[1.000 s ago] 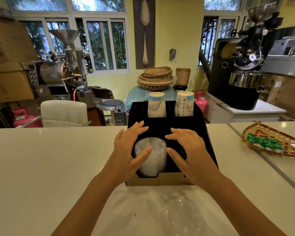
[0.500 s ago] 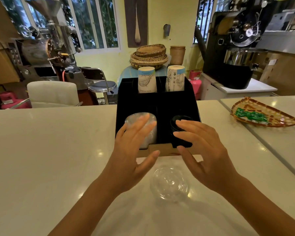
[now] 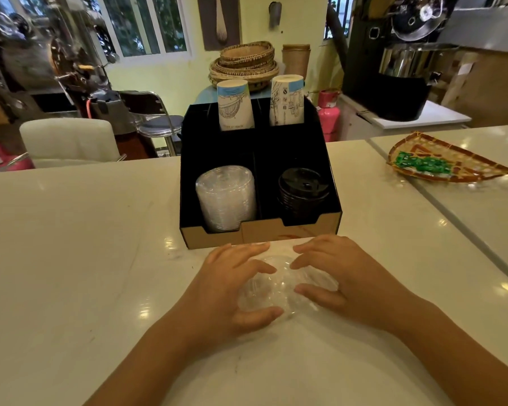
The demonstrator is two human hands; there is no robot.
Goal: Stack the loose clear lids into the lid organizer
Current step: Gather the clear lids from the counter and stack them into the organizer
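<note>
No wording is legible: the print on the 2 paper cups (image 3: 235,105) is too small to read.

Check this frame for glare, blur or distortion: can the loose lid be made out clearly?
Head view: loose clear lid is faint against the white counter, which shows glare spots; left hand and right hand partly cover it; background machines are blurred; wide-angle bending at the edges.

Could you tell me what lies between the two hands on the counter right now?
In the head view, a loose clear lid lies on the white counter between the left hand and the right hand, whose fingers curl around it.
</note>
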